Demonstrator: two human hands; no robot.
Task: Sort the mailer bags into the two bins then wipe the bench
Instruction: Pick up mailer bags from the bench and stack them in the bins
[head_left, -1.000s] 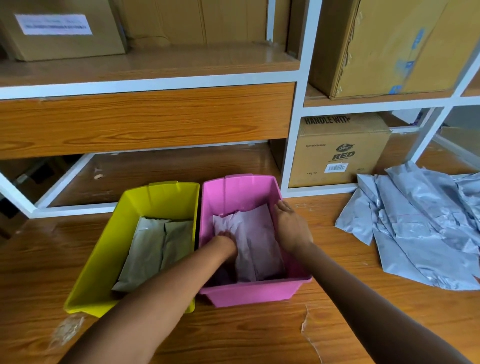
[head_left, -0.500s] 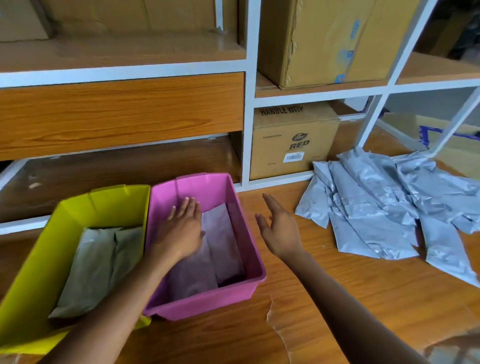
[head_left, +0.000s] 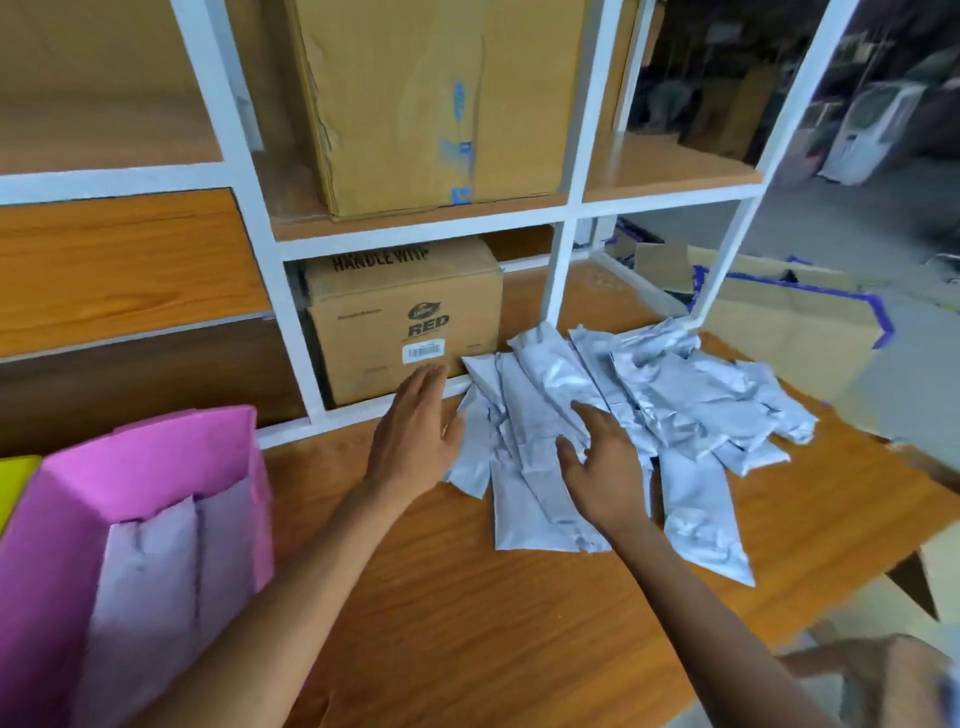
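A loose pile of grey mailer bags (head_left: 675, 405) lies on the wooden bench (head_left: 493, 623) at centre right. My left hand (head_left: 415, 436) hovers open at the pile's left edge, fingers spread. My right hand (head_left: 602, 462) rests open on top of the bags, holding nothing. At the lower left stands the pink bin (head_left: 156, 467) with folded mailer bags (head_left: 161, 571) upright inside. Only a sliver of the yellow bin (head_left: 15, 483) shows at the left edge.
A white-framed shelf unit (head_left: 558, 270) rises behind the bench. A cardboard box marked RED (head_left: 405, 322) sits in its lowest cell, a larger box (head_left: 431, 104) above it. The bench's right edge drops off near flattened cardboard (head_left: 789, 322) on the floor.
Both hands left the pink bin and moved right to the grey pile. The view swung right, so the yellow bin is nearly out of frame.
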